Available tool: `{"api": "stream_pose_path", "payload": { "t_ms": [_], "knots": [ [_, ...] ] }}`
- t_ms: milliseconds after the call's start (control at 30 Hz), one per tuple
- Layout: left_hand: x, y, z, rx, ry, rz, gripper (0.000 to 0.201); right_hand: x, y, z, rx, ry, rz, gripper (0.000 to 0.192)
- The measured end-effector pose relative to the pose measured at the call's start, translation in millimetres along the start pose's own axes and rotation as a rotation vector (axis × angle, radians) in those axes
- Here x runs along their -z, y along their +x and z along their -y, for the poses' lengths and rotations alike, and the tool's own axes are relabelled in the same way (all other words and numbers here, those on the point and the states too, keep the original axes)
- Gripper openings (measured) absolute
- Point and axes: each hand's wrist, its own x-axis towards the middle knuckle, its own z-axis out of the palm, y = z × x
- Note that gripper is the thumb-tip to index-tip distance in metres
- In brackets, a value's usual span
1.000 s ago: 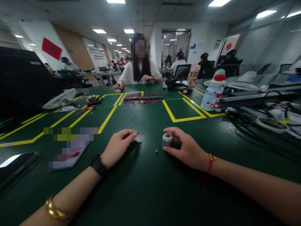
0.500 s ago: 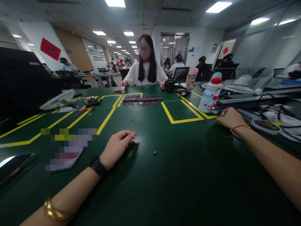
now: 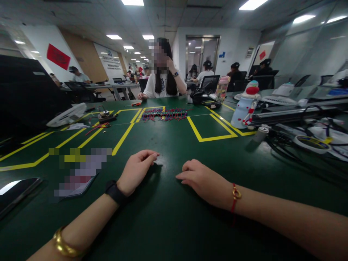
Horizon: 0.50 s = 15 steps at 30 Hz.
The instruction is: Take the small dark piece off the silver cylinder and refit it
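Note:
My left hand (image 3: 137, 170) rests over the green table (image 3: 163, 224), thumb and forefinger pressed together. Whatever those fingertips hold, if anything, is too small to make out. Across from it, my right hand (image 3: 205, 181) reaches in from the right, its fingers curled and their tips low at the tabletop. These tips cover the spot where a small ring-shaped piece lay, so the piece is hidden. Farther right stands a small silvery cylindrical container (image 3: 261, 134), apart from both hands. A bundle of red and blue wires (image 3: 164, 114) lies beyond my hands.
A blue bottle (image 3: 241, 110) and black cables (image 3: 285, 145) occupy the right side. At left lie a phone (image 3: 19, 194), a partly blurred flat packet (image 3: 81, 181) and a white fan (image 3: 66, 115). Yellow tape (image 3: 123, 139) marks the table. A person (image 3: 164, 83) sits opposite.
My right hand has moved left from the silvery container to the small ring-shaped piece, now covered. My left hand has hardly moved. The person opposite has raised one hand to the head.

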Motion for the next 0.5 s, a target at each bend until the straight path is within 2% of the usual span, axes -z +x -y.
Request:
{"api": "stream_pose_path", "payload": {
  "t_ms": [100, 200, 267, 333, 400, 467, 500],
  "knots": [
    [-0.1, 0, 0, 0.013, 0.016, -0.002, 0.031, 11, -4, -11, -0.088, 0.072, -0.046, 0.022],
    [-0.1, 0, 0, 0.022, 0.022, 0.006, 0.031, 41, -7, -41, -0.374, 0.211, -0.234, 0.020],
    [-0.1, 1, 0, 0.012, 0.023, 0.008, 0.032, 64, -10, -68, -0.579, 0.258, -0.408, 0.025],
    [0.0, 1, 1, 0.002, 0.025, 0.006, 0.032, 88, -16, -97, -0.698, 0.220, -0.600, 0.034],
    [0.1, 1, 1, 0.003, 0.026, 0.003, 0.032, 113, -28, -123, -0.736, 0.141, -0.751, 0.040],
    [0.1, 0, 0, 0.011, 0.024, 0.002, 0.033, 135, -44, -144, -0.781, 0.002, -0.824, 0.038],
    [0.1, 0, 0, 0.013, 0.024, 0.001, 0.033, 145, -54, -152, -0.829, -0.094, -0.820, 0.035]
  ]
}}
